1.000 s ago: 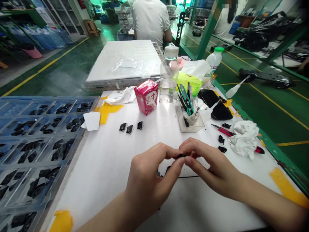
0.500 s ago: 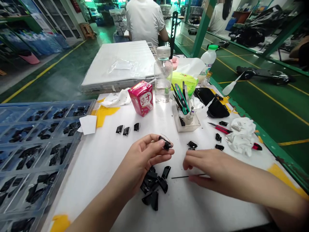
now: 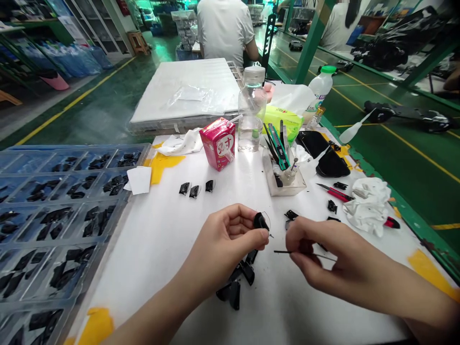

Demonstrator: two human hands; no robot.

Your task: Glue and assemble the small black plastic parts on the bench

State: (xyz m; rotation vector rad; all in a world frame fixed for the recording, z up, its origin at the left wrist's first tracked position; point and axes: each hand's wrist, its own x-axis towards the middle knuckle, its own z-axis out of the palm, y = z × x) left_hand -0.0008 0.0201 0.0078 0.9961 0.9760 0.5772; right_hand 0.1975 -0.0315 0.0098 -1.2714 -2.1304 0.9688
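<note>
Between its thumb and fingers, my left hand [image 3: 233, 232] pinches a small black plastic part [image 3: 260, 221] with a thin curved wire or clear edge standing off it. My right hand [image 3: 323, 249] grips a thin dark rod [image 3: 282, 251], its tip pointing left toward that part; the two are apart. Under my left hand lies a pile of black plastic parts [image 3: 234, 292], partly covered by the hand. Just behind my right fingers sit a few small black pieces [image 3: 291, 214]. Farther left on the white table stand three similar parts [image 3: 194, 191] in a loose group.
A compartment tray [image 3: 143, 165] of black parts fills the left side. Behind stand a pink drink carton [image 3: 218, 143], a clear bottle [image 3: 250, 136] and a holder [image 3: 287, 189] with cutters. At right lie a red knife [image 3: 336, 192] and crumpled tissue [image 3: 366, 206]. A person [image 3: 226, 33] sits beyond.
My right hand has picked the thin rod up off the table and raised it. My left hand has turned the black part. The whole view has shifted slightly.
</note>
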